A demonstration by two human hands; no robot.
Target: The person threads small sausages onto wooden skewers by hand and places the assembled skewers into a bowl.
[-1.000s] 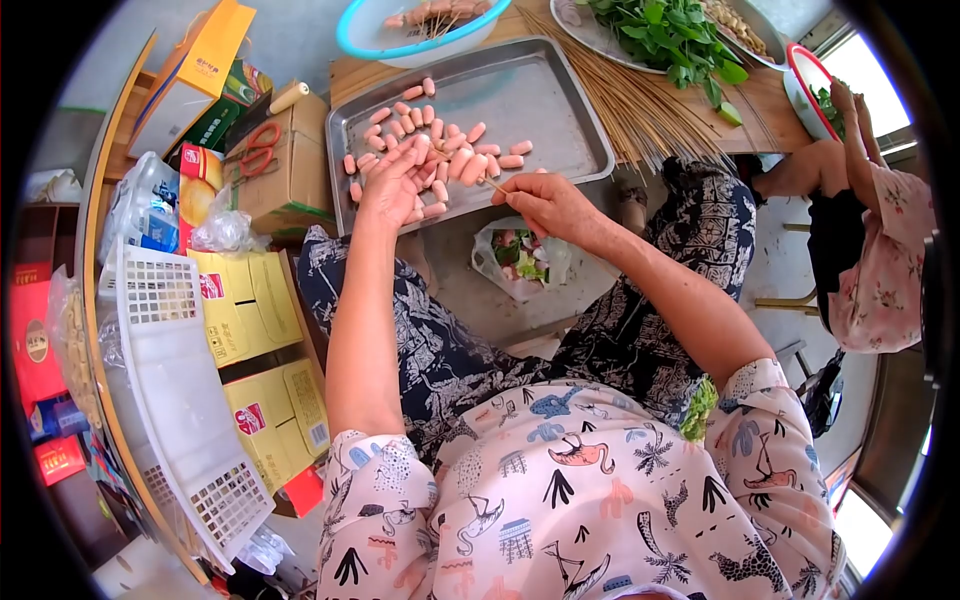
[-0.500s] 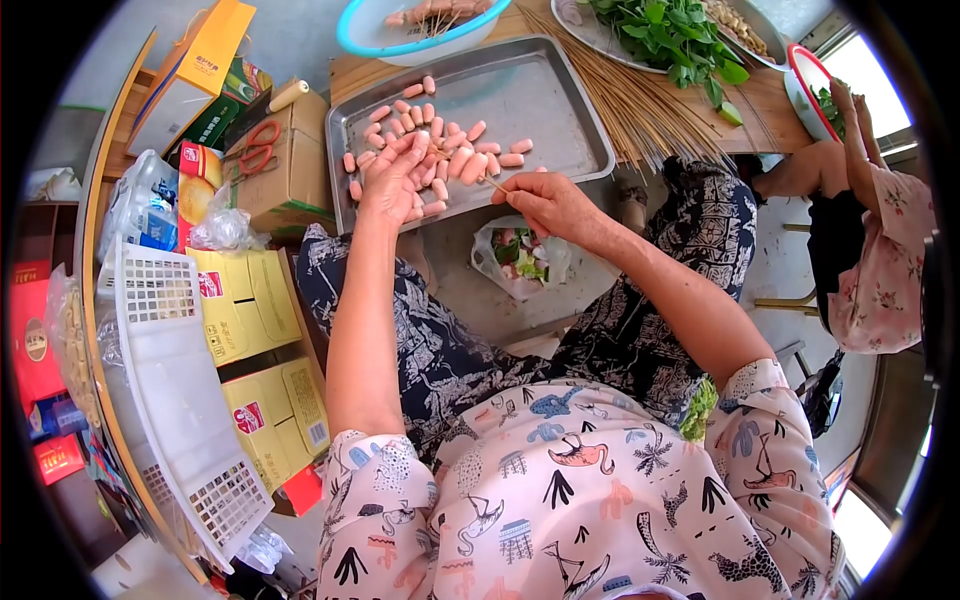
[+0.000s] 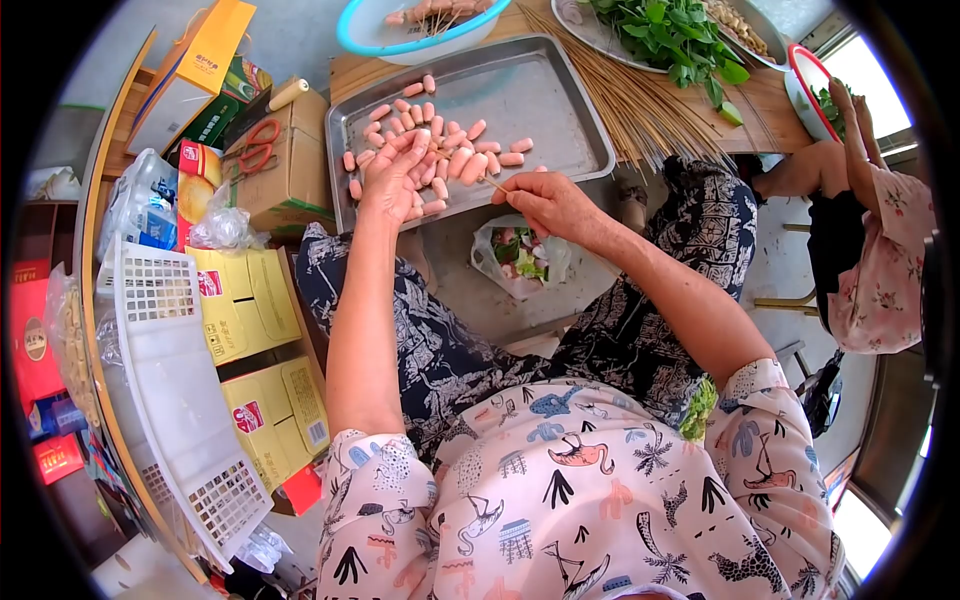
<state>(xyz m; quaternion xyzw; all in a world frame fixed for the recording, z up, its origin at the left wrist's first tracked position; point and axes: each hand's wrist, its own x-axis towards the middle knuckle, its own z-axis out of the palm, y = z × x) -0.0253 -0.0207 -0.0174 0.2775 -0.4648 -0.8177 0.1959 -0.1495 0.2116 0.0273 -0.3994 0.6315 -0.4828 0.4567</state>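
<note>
Short pink sausages (image 3: 477, 131) lie scattered over the left part of a metal tray (image 3: 590, 120). My right hand (image 3: 545, 203) pinches a thin wooden skewer (image 3: 493, 184) at the tray's front edge. Sausage pieces (image 3: 467, 165) are threaded side by side on that skewer. My left hand (image 3: 393, 180) is over the tray's front left, its fingers closed at the left of the threaded pieces, where the skewer's tip seems to be. What lies between those fingertips is too small to make out.
Loose skewers (image 3: 640, 105) lie right of the tray, near green leaves (image 3: 665, 35). A blue-rimmed bowl (image 3: 350, 35) stands behind. Scissors (image 3: 260, 147) rest on a carton at left. A plastic bag (image 3: 520, 262) of scraps sits below. Another person (image 3: 880, 250) sits at far right.
My left fingers, more spread a second ago, have drawn together near the skewer. My right hand has hardly moved.
</note>
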